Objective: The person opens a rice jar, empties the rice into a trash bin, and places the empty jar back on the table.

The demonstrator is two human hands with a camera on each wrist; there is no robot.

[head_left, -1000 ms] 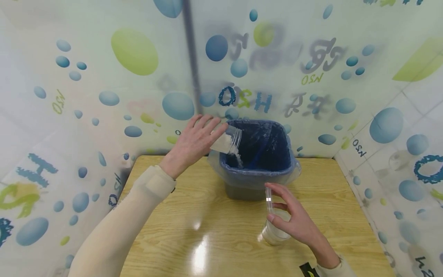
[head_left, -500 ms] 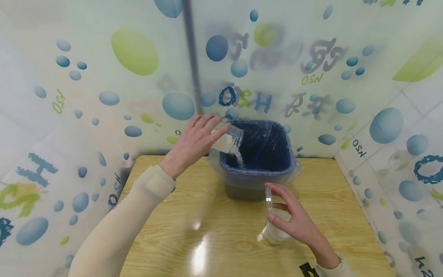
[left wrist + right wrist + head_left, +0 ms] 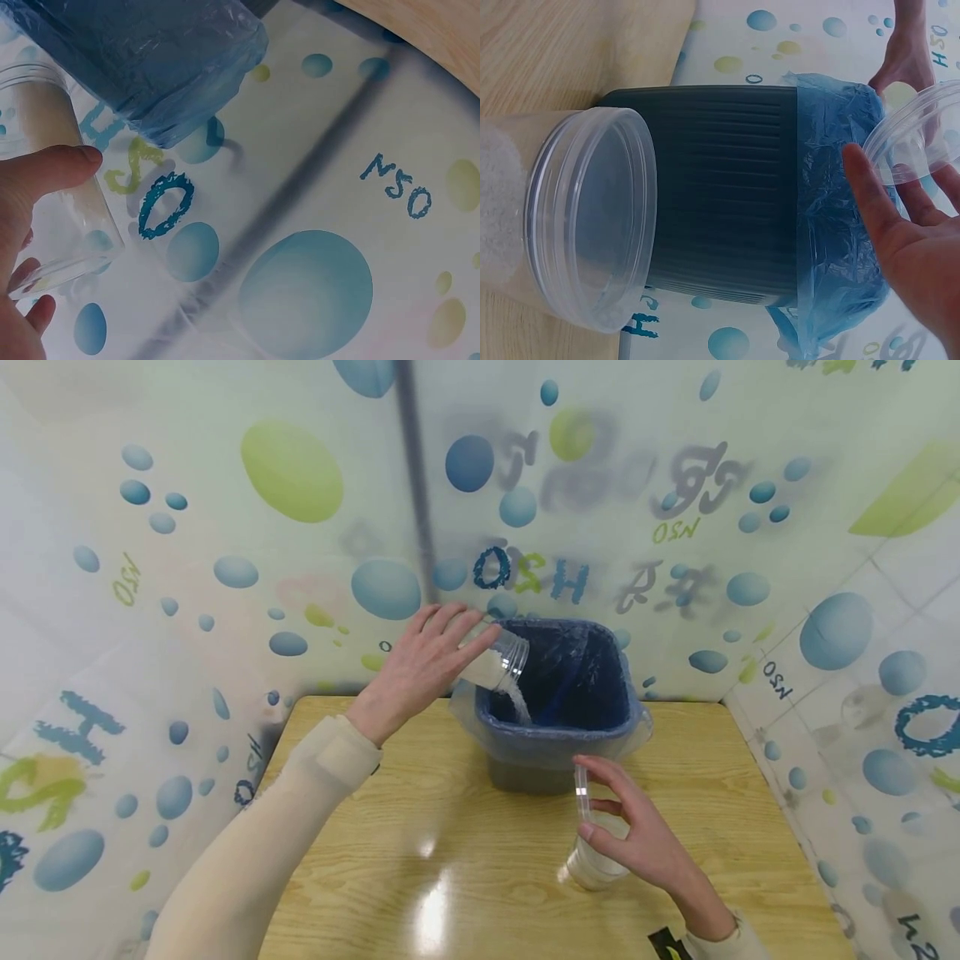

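Observation:
My left hand (image 3: 412, 672) grips a clear jar (image 3: 487, 667), tipped with its mouth over the near left part of a bin (image 3: 528, 775). A stream of white granules (image 3: 514, 700) falls from the mouth into the blue liner (image 3: 570, 677). In the left wrist view the thumb (image 3: 64, 165) lies along the jar's side, with pale contents showing through the wall. My right hand (image 3: 637, 835) holds a clear round lid (image 3: 919, 131) on edge between thumb and fingers. Beneath that hand a second clear jar (image 3: 592, 217), partly filled with white granules, stands upright on the table.
The bin stands near the back of the wooden table (image 3: 360, 860), its liner folded over the rim. Patterned sheets (image 3: 300, 543) with blue and green dots rise behind and at both sides, close to the bin's back.
The stream of granules from the tipped jar has become thicker. The jar has shifted very slightly to the right over the bin. The right hand and lid have stayed in place.

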